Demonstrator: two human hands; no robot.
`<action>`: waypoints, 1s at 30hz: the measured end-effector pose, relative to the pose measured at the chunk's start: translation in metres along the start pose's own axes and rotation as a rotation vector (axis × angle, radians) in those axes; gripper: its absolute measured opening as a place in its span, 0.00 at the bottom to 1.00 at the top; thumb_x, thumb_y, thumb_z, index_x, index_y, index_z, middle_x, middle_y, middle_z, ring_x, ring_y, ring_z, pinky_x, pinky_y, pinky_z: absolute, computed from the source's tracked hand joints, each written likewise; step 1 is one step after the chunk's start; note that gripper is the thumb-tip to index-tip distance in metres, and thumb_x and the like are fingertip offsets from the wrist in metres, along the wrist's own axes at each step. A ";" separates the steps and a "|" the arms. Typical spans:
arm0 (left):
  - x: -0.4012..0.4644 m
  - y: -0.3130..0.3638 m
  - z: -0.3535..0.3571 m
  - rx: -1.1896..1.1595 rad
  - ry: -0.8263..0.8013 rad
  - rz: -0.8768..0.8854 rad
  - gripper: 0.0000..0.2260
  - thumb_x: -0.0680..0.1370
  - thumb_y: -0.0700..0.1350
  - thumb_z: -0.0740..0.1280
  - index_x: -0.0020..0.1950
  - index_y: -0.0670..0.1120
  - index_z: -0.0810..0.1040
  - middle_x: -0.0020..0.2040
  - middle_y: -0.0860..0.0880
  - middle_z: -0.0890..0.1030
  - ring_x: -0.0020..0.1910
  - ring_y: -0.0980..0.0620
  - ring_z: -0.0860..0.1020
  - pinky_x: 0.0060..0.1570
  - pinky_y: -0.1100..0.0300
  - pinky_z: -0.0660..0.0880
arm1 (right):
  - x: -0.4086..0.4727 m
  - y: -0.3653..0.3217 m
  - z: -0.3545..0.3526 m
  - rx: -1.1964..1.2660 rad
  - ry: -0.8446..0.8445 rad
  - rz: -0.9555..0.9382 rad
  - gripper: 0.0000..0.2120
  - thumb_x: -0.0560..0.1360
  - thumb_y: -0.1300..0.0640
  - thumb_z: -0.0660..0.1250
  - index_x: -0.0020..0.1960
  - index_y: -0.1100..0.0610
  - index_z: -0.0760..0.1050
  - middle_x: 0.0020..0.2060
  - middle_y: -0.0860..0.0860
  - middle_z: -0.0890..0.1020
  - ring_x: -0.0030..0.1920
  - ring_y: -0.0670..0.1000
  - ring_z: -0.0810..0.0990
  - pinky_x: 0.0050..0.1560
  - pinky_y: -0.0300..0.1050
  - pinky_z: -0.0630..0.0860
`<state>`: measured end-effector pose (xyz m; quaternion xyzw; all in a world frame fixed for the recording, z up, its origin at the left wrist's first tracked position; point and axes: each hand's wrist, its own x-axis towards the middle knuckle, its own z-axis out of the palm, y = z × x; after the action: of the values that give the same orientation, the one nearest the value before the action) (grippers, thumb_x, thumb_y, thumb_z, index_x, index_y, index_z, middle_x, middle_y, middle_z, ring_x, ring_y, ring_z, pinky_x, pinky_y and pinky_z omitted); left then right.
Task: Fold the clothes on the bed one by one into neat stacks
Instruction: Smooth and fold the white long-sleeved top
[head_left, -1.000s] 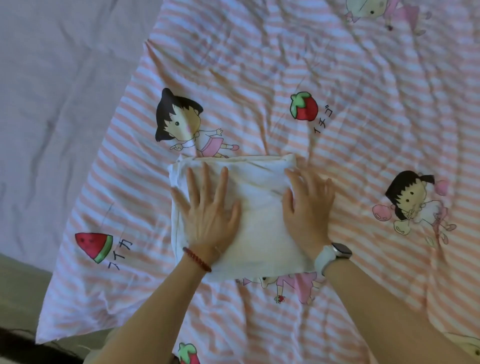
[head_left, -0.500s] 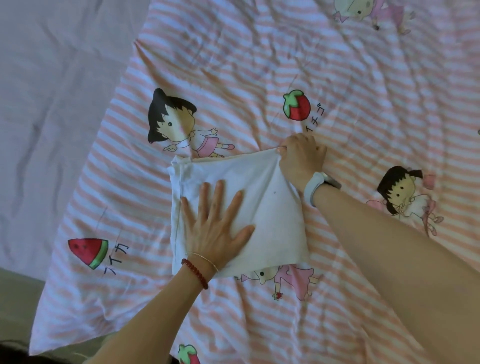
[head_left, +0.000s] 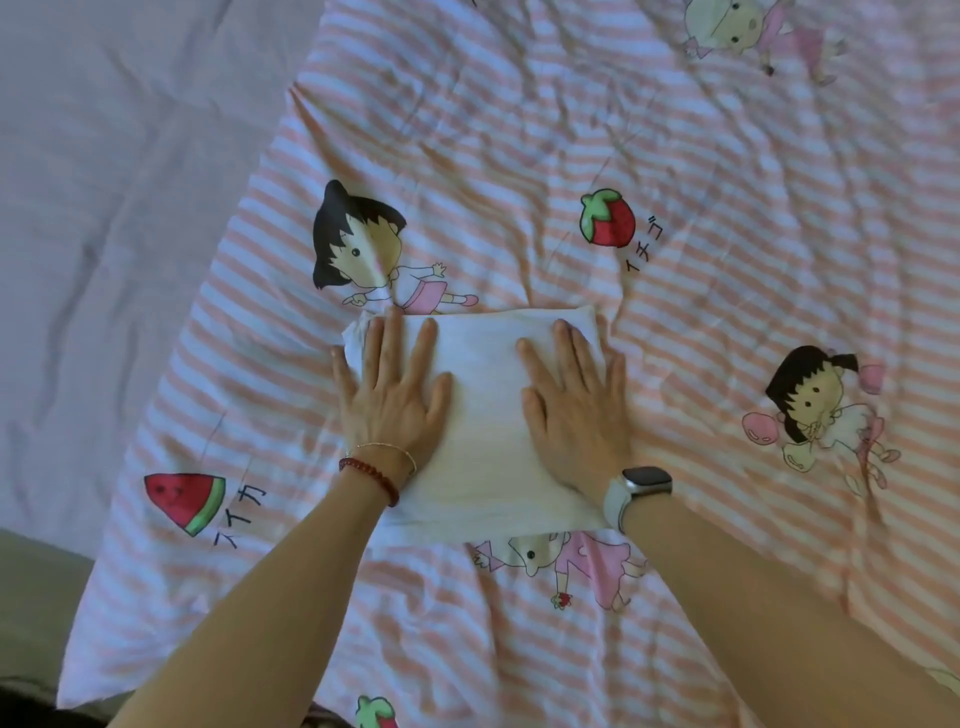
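left grip (head_left: 393, 400) flat, right grip (head_left: 574, 410) flat, fingers spread

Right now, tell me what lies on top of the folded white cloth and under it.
Both hands, left and right, press flat on the white cloth. Under it lies the striped sheet; the cloth partly covers one cartoon print.

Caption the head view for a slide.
Left hand and right hand press flat on a folded white garment on the striped cartoon bedsheet.

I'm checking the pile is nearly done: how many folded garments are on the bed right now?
1. A white folded garment lies on the striped sheet, with the left hand and right hand pressing flat on it. Others may lie outside the view.
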<state>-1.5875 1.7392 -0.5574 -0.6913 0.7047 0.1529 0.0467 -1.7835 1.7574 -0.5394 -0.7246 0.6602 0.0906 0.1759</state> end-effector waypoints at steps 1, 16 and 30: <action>0.005 -0.001 0.001 0.011 0.010 -0.029 0.29 0.76 0.61 0.42 0.76 0.54 0.53 0.78 0.46 0.49 0.76 0.47 0.48 0.70 0.41 0.41 | 0.005 0.005 0.000 -0.004 -0.003 0.007 0.24 0.79 0.49 0.49 0.75 0.47 0.55 0.76 0.54 0.54 0.75 0.53 0.51 0.69 0.65 0.48; -0.073 0.002 -0.015 -0.777 0.072 -0.460 0.31 0.77 0.52 0.63 0.76 0.51 0.53 0.71 0.46 0.64 0.68 0.48 0.65 0.58 0.60 0.62 | -0.064 0.000 -0.009 0.825 0.129 0.394 0.33 0.76 0.49 0.62 0.76 0.49 0.50 0.67 0.54 0.67 0.66 0.54 0.66 0.59 0.45 0.65; -0.083 0.004 -0.037 -1.065 0.239 -0.473 0.31 0.72 0.46 0.72 0.72 0.57 0.63 0.62 0.66 0.69 0.54 0.71 0.71 0.53 0.74 0.67 | -0.084 0.003 -0.036 1.006 0.297 0.231 0.24 0.74 0.57 0.66 0.69 0.56 0.67 0.57 0.40 0.72 0.55 0.32 0.69 0.56 0.24 0.64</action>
<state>-1.5823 1.8081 -0.4985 -0.7702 0.3584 0.3919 -0.3533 -1.7997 1.8211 -0.4763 -0.4786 0.7154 -0.3216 0.3947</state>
